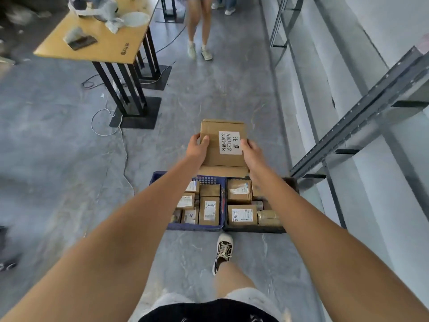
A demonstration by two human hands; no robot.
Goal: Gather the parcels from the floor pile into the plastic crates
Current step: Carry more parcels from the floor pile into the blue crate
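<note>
- Standing at the far left, a wooden table (97,46) on black legs carries crumpled grey wrapping (109,12) and a dark flat object (81,43); a white cable (102,122) loops on the floor (58,159) beside its base.
- A second person's bare legs (199,26) stand on the floor beyond the table, well apart from the crates.
- The left hand (197,147) holds the left edge of a flat cardboard parcel (213,152), thumb on its top face and fingers curled round the side.
- The parcel is held level in the air above the far rim of the crates and bears a white label (230,142) with printed characters.
- The right hand (251,151) grips the parcel's right edge, thumb on top next to the label, fingers wrapped under.
- A blue crate (160,176) sits on the floor below the arms, filled with small labelled boxes (209,211).
- A dark crate (255,228) touches its right side, holding more boxes and a taped brown roll-shaped package (269,217).
- The wearer's sneaker (224,248) steps just short of the crates.
- Grey metal shelving (362,112) runs along the right wall.
</note>
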